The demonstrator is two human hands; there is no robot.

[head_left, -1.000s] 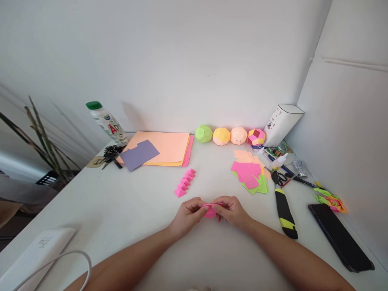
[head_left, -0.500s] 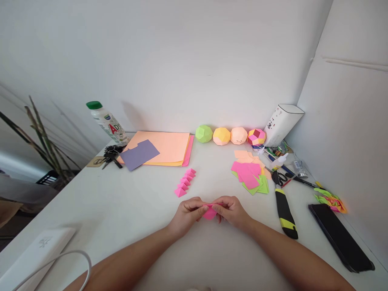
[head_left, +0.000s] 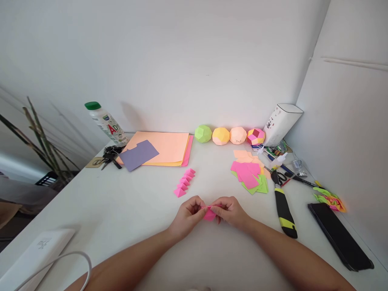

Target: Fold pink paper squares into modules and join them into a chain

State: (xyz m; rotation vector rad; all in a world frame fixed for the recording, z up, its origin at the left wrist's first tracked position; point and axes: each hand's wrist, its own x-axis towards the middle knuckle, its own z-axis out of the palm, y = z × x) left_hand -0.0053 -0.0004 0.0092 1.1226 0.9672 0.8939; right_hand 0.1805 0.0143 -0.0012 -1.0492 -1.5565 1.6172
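Note:
Between my two hands is a small pink piece of folded paper (head_left: 209, 215), partly covered by the fingers. My left hand (head_left: 189, 214) pinches its left end with thumb and forefinger. At the right end my right hand (head_left: 232, 211) grips it the same way, its thumb lying along the upper fold. Just beyond the left hand, a row of several pink folded paper units (head_left: 184, 184) rests on the white table. Pink paper pieces (head_left: 248, 173) lie loosely piled over green ones (head_left: 263, 184) and peach ones (head_left: 242, 154), past the right hand.
Along the wall sit faceted paper balls (head_left: 221, 136). Large paper sheets (head_left: 163, 145) lie at back left beside a bottle (head_left: 107, 125) and keys (head_left: 111, 155). To the right are a utility knife (head_left: 285, 212), scissors (head_left: 278, 178), glue bottle (head_left: 278, 161) and phone (head_left: 339, 236). A white device (head_left: 38, 254) lies front left.
My left fingers have shifted slightly on the pink folded paper, the forefinger bending up more. My right hand keeps nearly the same hold. The view has moved very slightly.

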